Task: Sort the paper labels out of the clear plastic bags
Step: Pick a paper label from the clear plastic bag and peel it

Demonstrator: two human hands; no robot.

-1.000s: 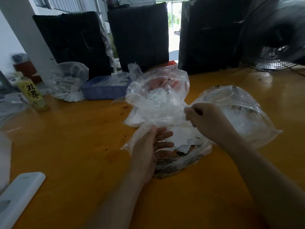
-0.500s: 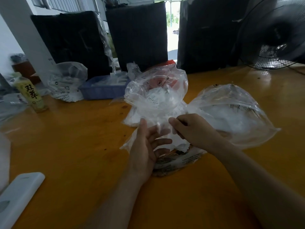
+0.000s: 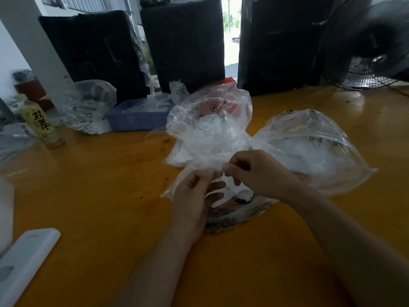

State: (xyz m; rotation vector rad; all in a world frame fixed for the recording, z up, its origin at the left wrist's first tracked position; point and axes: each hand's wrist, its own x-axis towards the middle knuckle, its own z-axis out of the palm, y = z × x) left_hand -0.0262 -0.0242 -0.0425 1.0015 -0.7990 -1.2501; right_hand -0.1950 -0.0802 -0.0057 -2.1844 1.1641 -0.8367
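We have both hands meeting over the middle of the pile. Our left hand (image 3: 194,191) pinches a thin clear plastic bag (image 3: 190,173) between thumb and fingertips, the lower fingers spread loosely beneath it. Our right hand (image 3: 256,171) curls its fingers in and pinches the same film just beside the left fingertips. White paper labels (image 3: 241,192) lie directly under the two hands, on top of a printed packet (image 3: 239,214).

The risk we see is mainly the film: it is slippery and crumpled, so a pinch could catch both walls and keep the mouth closed, or slip off altogether. A sharp pull could tear it or drag the loose labels off the pile. The fan (image 3: 371,47), beyond and right of our right hand, looks to be spinning, and its draught could lift loose labels or bags.

Room is tight ahead: a puffed bag (image 3: 210,120) stands just beyond our fingers and a large flat one (image 3: 314,149) lies under and past the right wrist. Left of our left hand the orange table (image 3: 99,185) lies bare until the bottle (image 3: 42,125) and blue tray (image 3: 132,120), well apart. Towards us the tabletop is open, and its near edge is out of view.
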